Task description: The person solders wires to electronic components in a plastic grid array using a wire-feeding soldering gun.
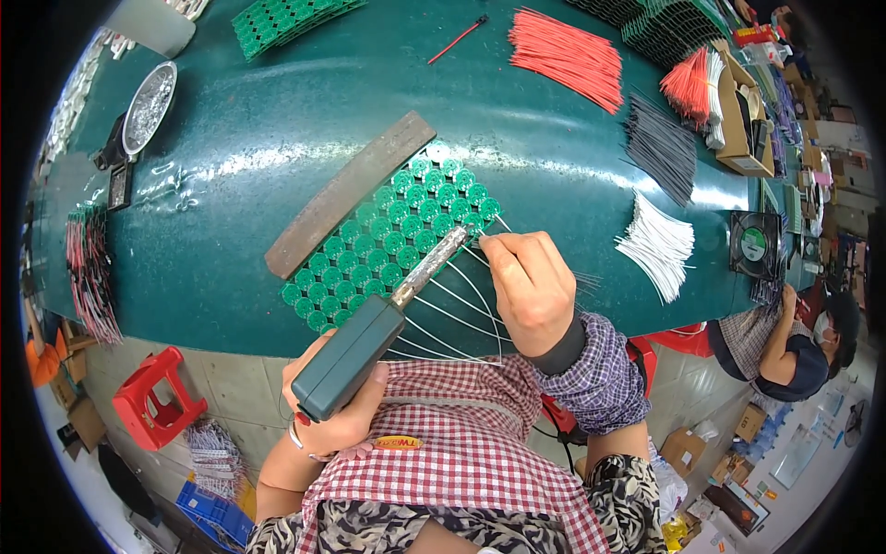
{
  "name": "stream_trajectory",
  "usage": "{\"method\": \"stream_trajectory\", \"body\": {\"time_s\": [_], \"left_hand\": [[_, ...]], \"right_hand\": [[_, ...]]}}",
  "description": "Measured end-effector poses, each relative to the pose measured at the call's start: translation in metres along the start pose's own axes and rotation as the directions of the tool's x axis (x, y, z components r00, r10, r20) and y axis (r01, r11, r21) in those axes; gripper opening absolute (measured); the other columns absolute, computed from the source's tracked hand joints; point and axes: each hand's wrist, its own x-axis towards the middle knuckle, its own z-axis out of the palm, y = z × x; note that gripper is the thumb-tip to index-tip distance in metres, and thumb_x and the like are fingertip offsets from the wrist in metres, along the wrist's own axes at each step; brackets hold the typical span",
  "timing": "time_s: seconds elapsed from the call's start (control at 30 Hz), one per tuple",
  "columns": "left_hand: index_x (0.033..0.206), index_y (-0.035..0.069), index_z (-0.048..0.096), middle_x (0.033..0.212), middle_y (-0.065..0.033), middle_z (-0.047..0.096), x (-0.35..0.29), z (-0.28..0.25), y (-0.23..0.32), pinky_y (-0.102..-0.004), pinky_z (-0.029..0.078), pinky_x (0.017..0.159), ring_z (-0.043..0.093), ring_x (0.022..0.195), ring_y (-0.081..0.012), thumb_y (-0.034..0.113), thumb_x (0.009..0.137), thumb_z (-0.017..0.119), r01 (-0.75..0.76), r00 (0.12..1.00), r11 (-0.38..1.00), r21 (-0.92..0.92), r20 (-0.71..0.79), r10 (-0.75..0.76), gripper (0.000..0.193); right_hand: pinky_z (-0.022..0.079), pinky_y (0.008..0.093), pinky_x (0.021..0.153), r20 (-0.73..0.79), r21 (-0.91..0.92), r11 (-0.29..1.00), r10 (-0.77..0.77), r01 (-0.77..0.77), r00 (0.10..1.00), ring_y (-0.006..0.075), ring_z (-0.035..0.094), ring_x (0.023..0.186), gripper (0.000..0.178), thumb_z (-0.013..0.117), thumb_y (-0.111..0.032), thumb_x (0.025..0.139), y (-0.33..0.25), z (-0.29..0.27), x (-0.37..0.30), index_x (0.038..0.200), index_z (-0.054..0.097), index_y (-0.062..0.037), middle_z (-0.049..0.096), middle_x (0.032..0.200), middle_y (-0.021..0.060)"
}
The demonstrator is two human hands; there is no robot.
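My left hand is wrapped round the dark green handle of a soldering gun. The gun's metal barrel points up and right, its tip at the right edge of a panel of round green circuit boards. Close to that tip, my right hand pinches what looks like a white wire, its end mostly hidden by the fingers. Several white wires trail from the panel's right edge toward my apron. A long brown-grey bar lies along the panel's far left side.
Red wires, black wires and white wires lie in bundles at right. A small fan stands beyond them. At left are a round metal dish and wired parts. Another person sits at far right.
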Motion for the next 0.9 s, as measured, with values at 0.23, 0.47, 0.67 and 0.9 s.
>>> {"method": "stream_trajectory", "body": {"time_s": [0.23, 0.47, 0.67, 0.9], "left_hand": [[0.097, -0.006, 0.073, 0.092, -0.0192, 0.072, -0.001, -0.001, 0.0, -0.0342, 0.057, 0.065, 0.072, 0.075, -0.03, 0.0, 0.07, 0.077, 0.013, 1.0, 1.0, 0.011, 0.006, -0.013, 0.028], [0.097, -0.006, 0.073, 0.092, -0.0192, 0.072, -0.005, -0.003, -0.002, -0.0347, 0.057, 0.067, 0.072, 0.075, -0.0305, 0.001, 0.07, 0.078, 0.03, 1.0, 0.999, 0.018, -0.001, -0.03, 0.028], [0.099, -0.006, 0.073, 0.091, -0.0187, 0.072, -0.008, -0.003, -0.004, -0.0341, 0.057, 0.067, 0.071, 0.074, -0.0298, 0.001, 0.07, 0.078, 0.008, 0.999, 1.0, 0.006, -0.034, -0.007, 0.03], [0.102, -0.005, 0.073, 0.09, -0.0174, 0.072, -0.013, -0.003, -0.006, -0.0336, 0.057, 0.067, 0.071, 0.074, -0.0288, 0.001, 0.071, 0.078, 0.043, 0.996, 0.997, -0.068, -0.07, -0.048, 0.032]], "right_hand": [[0.056, 0.0334, 0.068, -0.004, -0.007, 1.0, 0.003, -0.003, 1.0, 0.0256, 0.063, 0.082, 0.035, 0.066, 0.001, 0.069, 0.0, 0.0, 0.0, 0.103, 0.068, 0.0039, 0.064, 0.095, 0.0113], [0.056, 0.0336, 0.068, -0.006, -0.01, 1.0, 0.007, -0.007, 1.0, 0.0257, 0.064, 0.083, 0.034, 0.066, 0.001, 0.069, -0.001, 0.0, 0.0, 0.103, 0.068, 0.0041, 0.064, 0.094, 0.0115], [0.056, 0.0336, 0.067, -0.03, -0.011, 1.0, -0.003, 0.003, 1.0, 0.0255, 0.064, 0.081, 0.033, 0.067, 0.003, 0.069, -0.001, 0.002, 0.0, 0.102, 0.068, 0.0041, 0.064, 0.093, 0.0112], [0.056, 0.0337, 0.066, -0.067, -0.022, 1.0, -0.009, 0.008, 0.998, 0.0257, 0.064, 0.079, 0.032, 0.069, 0.005, 0.068, -0.003, 0.002, 0.001, 0.101, 0.069, 0.0038, 0.065, 0.09, 0.0109]]}}
